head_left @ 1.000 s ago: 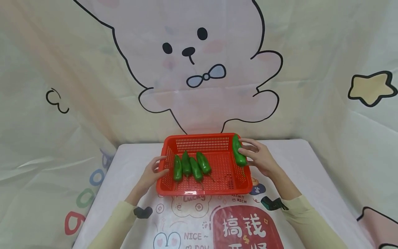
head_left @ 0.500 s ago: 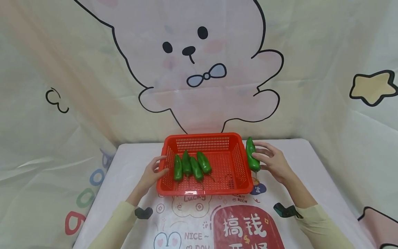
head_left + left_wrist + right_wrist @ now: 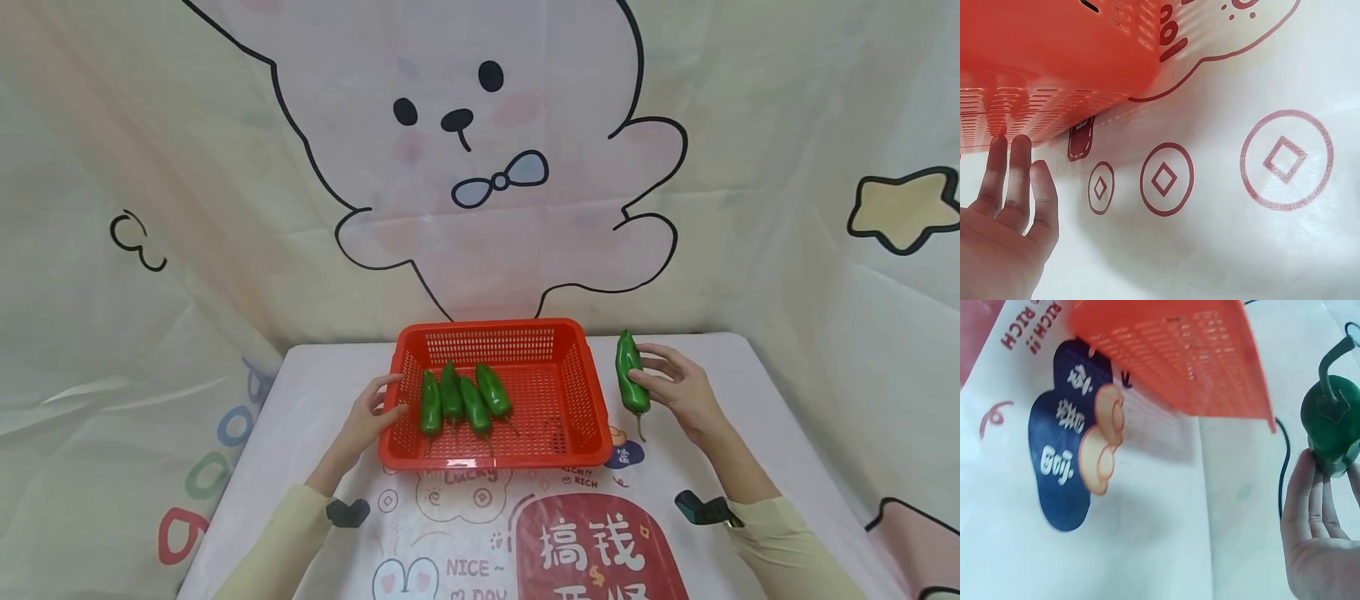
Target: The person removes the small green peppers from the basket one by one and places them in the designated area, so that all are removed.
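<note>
A red plastic basket (image 3: 495, 457) stands on the table, with several green chili peppers (image 3: 474, 407) lying in its left half. My left hand (image 3: 364, 421) holds the basket's left rim, thumb and index finger over the edge. In the left wrist view, fingers (image 3: 1019, 181) of that hand reach up against the basket's outer wall. To the right of the basket, my right hand (image 3: 686, 396) pinches one green chili pepper (image 3: 630, 375) upright, stem down. The right wrist view shows the pepper's stem end (image 3: 1335, 412) toward the camera, fingers behind it, partly cut off by the frame edge.
A white table (image 3: 333, 367) carries a printed cover with a red patch (image 3: 592, 542) in front of the basket. A cartoon-printed cloth (image 3: 525, 242) hangs behind, and more cloth closes both sides.
My right hand has carried the chili pepper from over the basket's right side outward to the right, beyond the rim. The left hand and basket stay in place.
</note>
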`<state>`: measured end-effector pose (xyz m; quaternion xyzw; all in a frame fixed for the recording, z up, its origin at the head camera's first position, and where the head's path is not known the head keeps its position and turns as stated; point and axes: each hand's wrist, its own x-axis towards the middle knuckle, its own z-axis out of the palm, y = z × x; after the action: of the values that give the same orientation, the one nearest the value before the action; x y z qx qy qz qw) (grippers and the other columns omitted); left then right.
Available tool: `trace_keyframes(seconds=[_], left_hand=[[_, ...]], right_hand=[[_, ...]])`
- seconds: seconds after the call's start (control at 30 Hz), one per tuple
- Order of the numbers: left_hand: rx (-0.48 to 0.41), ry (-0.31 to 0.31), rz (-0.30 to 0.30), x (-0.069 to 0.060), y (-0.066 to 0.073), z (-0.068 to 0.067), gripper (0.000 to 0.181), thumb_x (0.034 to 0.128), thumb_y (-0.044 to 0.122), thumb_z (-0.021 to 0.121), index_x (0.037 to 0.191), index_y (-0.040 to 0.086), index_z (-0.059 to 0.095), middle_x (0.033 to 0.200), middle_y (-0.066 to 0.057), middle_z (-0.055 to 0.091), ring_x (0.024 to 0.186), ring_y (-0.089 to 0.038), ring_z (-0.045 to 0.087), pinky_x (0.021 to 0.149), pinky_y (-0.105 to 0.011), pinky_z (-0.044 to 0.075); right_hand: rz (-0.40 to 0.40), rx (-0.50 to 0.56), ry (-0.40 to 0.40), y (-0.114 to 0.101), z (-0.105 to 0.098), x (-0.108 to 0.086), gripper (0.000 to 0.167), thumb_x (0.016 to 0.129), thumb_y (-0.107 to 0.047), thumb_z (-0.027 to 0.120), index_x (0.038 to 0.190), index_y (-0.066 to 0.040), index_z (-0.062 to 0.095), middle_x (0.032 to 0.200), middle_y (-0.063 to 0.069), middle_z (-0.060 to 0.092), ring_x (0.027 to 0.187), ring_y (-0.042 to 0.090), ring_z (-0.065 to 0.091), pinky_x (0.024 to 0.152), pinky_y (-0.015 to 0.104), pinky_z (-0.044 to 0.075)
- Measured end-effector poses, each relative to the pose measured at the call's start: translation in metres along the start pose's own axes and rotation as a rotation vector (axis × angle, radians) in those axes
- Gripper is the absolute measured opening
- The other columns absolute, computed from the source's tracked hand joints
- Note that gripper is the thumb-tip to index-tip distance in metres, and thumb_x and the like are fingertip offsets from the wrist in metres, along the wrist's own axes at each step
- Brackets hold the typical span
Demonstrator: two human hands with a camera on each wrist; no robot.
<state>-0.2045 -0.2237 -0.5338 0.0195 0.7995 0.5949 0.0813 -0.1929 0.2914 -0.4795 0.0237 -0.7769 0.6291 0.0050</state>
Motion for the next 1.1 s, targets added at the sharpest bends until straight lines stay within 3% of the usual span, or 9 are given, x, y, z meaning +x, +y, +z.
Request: trace_keyframes(seconds=[0.1, 0.3, 0.5, 0.63, 0.73, 0.9, 1.1], left_hand=[[0.002, -0.005, 0.000, -0.003, 0.005, 0.000, 0.059, 0.0978, 0.011, 0.069, 0.150, 0.017, 0.041, 0.148, -0.021, 0.046, 0.128, -0.044, 0.051, 0.092, -0.053, 0.053], [-0.013, -0.030, 0.001, -0.015, 0.030, -0.001, 0.061, 0.0960, 0.016, 0.072, 0.149, 0.012, 0.042, 0.146, -0.025, 0.046, 0.127, -0.046, 0.052, 0.091, -0.050, 0.054], [-0.008, -0.039, 0.012, -0.017, 0.036, -0.003, 0.063, 0.0958, 0.016, 0.072, 0.150, 0.009, 0.041, 0.146, -0.027, 0.045, 0.125, -0.046, 0.053, 0.089, -0.048, 0.056], [-0.001, -0.032, 0.004, -0.016, 0.033, -0.002, 0.061, 0.0958, 0.013, 0.072, 0.149, 0.010, 0.041, 0.144, -0.026, 0.047, 0.124, -0.046, 0.054, 0.088, -0.048, 0.056], [0.008, -0.019, -0.012, -0.010, 0.023, -0.001, 0.060, 0.0959, 0.009, 0.070, 0.148, 0.013, 0.042, 0.144, -0.024, 0.048, 0.124, -0.045, 0.054, 0.088, -0.048, 0.056], [0.020, -0.005, -0.006, 0.000, 0.003, -0.002, 0.060, 0.0967, 0.009, 0.069, 0.149, 0.017, 0.041, 0.145, -0.021, 0.048, 0.125, -0.043, 0.054, 0.088, -0.048, 0.056], [-0.010, -0.022, 0.009, 0.002, -0.001, -0.003, 0.061, 0.0960, 0.012, 0.071, 0.149, 0.020, 0.042, 0.144, -0.017, 0.049, 0.124, -0.040, 0.055, 0.087, -0.048, 0.057]], right_hand=[[-0.004, -0.011, 0.013, 0.008, -0.003, 0.002, 0.058, 0.097, -0.023, 0.072, 0.146, -0.004, 0.047, 0.134, 0.025, 0.051, 0.103, 0.010, 0.063, 0.082, 0.025, 0.057], [0.008, -0.044, 0.018, 0.024, -0.009, 0.007, 0.061, 0.097, -0.023, 0.072, 0.148, -0.003, 0.045, 0.137, 0.029, 0.049, 0.102, 0.007, 0.062, 0.080, 0.025, 0.057], [0.038, -0.108, -0.003, 0.044, -0.016, 0.019, 0.063, 0.098, -0.024, 0.071, 0.149, -0.001, 0.043, 0.139, 0.030, 0.048, 0.107, 0.015, 0.058, 0.080, 0.026, 0.057], [0.070, -0.119, -0.019, 0.055, -0.017, 0.027, 0.065, 0.099, -0.024, 0.070, 0.151, 0.000, 0.040, 0.142, 0.033, 0.045, 0.117, 0.033, 0.055, 0.082, 0.032, 0.058], [0.093, -0.102, -0.035, 0.057, -0.016, 0.031, 0.067, 0.098, -0.026, 0.070, 0.152, -0.001, 0.040, 0.144, 0.033, 0.044, 0.123, 0.043, 0.052, 0.084, 0.035, 0.058], [0.114, -0.095, -0.066, 0.059, -0.013, 0.037, 0.070, 0.096, -0.029, 0.074, 0.151, -0.002, 0.041, 0.143, 0.033, 0.045, 0.122, 0.047, 0.054, 0.085, 0.036, 0.058], [0.122, -0.118, -0.090, 0.066, -0.011, 0.044, 0.072, 0.094, -0.030, 0.076, 0.151, -0.002, 0.042, 0.142, 0.034, 0.045, 0.121, 0.050, 0.054, 0.083, 0.037, 0.059]])
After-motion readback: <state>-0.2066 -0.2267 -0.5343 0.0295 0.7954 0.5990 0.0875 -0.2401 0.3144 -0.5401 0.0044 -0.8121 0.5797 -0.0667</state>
